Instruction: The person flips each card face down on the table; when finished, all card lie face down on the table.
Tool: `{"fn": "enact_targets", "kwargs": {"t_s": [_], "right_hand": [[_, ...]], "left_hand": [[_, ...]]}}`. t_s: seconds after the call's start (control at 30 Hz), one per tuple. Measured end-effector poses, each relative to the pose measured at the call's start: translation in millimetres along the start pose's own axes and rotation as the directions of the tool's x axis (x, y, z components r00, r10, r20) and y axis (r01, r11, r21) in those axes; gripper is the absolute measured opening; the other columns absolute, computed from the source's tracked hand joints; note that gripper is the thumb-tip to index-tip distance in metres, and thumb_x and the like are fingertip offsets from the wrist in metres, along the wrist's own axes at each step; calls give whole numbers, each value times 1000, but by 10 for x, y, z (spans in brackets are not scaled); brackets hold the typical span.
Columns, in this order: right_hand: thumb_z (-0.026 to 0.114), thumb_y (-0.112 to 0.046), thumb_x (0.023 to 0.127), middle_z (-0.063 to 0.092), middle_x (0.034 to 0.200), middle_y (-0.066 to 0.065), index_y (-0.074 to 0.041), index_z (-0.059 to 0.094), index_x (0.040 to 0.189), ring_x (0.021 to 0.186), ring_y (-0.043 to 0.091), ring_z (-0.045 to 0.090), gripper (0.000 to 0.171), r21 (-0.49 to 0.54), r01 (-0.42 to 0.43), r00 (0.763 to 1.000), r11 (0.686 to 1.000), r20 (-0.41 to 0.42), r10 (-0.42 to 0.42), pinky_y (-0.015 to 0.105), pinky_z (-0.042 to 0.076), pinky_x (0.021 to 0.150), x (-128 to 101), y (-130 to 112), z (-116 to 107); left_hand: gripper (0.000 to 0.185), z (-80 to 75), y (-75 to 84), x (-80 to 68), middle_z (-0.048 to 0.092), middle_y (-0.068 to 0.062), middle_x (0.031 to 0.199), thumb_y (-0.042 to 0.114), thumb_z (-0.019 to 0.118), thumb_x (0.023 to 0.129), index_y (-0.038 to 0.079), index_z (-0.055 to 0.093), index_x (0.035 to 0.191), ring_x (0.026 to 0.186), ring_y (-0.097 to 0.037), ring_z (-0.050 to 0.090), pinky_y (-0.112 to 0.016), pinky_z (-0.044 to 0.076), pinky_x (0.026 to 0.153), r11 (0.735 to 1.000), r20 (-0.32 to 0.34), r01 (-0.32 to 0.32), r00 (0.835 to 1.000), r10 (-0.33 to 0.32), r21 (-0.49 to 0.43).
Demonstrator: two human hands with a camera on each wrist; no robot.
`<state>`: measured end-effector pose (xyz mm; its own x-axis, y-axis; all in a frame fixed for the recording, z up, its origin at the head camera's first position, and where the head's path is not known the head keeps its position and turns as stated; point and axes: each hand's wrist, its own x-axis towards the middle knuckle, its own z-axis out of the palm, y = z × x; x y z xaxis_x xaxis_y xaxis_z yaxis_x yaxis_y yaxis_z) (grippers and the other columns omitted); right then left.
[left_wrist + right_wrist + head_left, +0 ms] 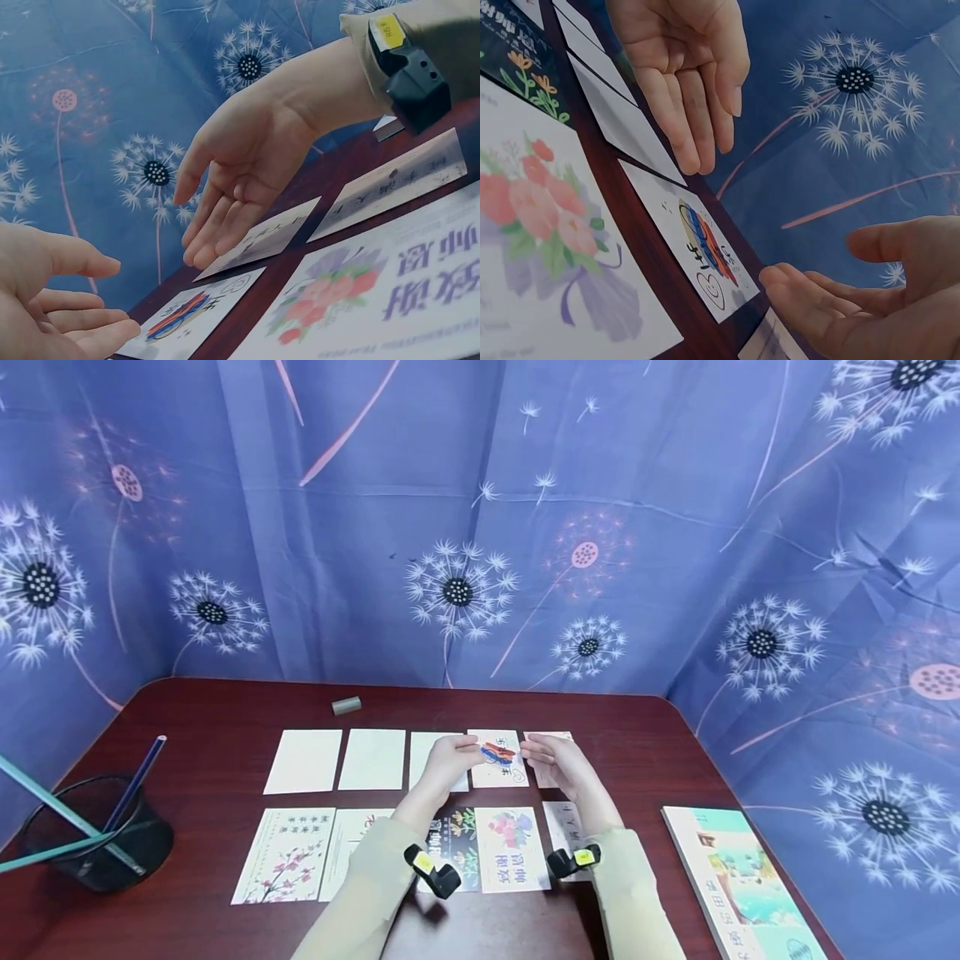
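My left hand point(450, 762) and right hand point(558, 760) are held with palms facing each other and fingers extended, nothing between them. Between and below them lies a white card with a red and blue drawing point(497, 756). The left hand partly covers a plain white card point(427, 752); the right hand hides part of another card point(542, 777). In the right wrist view, both the left hand point(682, 67) and right hand point(877, 285) appear apart from the drawing card point(667, 225). Nearer me lies a bouquet card point(513, 852).
Two blank white cards point(303, 762) lie at the back left. A blossom card point(285, 856) and a dark flowered card point(461, 843) lie in front. A mesh pen holder point(142, 843) stands left, a book point(742, 885) right. A small grey-green cylinder point(347, 706) lies behind.
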<state>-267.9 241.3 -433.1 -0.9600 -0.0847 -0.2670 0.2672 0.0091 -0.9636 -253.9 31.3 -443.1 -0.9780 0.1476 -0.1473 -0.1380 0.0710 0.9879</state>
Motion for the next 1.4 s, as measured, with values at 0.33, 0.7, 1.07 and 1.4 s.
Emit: {"fn": "enact_targets", "kwargs": {"t_s": [0.33, 0.7, 1.07, 1.4], "right_hand": [[40, -17, 104, 50, 139, 31, 15, 35, 142, 106, 17, 68, 50, -47, -32, 999, 998, 7, 32, 28, 54, 97, -6, 17, -47], [39, -15, 104, 47, 140, 34, 18, 35, 141, 108, 18, 66, 50, -68, -32, 999, 997, -8, 31, 27, 55, 95, -16, 54, -58], [37, -14, 104, 47, 140, 34, 17, 36, 141, 103, 11, 67, 49, -100, -41, 999, 994, -8, 40, 22, 56, 90, 0, 45, -41], [38, -14, 103, 49, 138, 33, 17, 37, 140, 94, 7, 68, 48, -77, -51, 998, 996, -32, 49, 17, 55, 83, 7, 76, -27]], "left_hand": [[53, 69, -48, 3, 56, -26, 135, 9, 64, 88, -8, 50, 137, 128, -38, 53, -50, 43, 110, 1000, 12, 15, 1000, -15, -6], [55, 32, -43, 2, 56, -25, 136, 10, 67, 87, -6, 51, 137, 130, -37, 51, -49, 40, 112, 998, -22, 63, 998, -62, 19], [54, 31, -42, 4, 58, -25, 132, 10, 66, 87, -6, 52, 136, 128, -39, 52, -51, 41, 111, 997, -14, 77, 997, -77, 29], [52, -3, -33, 8, 60, -24, 128, 11, 66, 86, -6, 54, 134, 126, -38, 53, -51, 42, 109, 996, -24, 66, 998, -64, 55]]}}
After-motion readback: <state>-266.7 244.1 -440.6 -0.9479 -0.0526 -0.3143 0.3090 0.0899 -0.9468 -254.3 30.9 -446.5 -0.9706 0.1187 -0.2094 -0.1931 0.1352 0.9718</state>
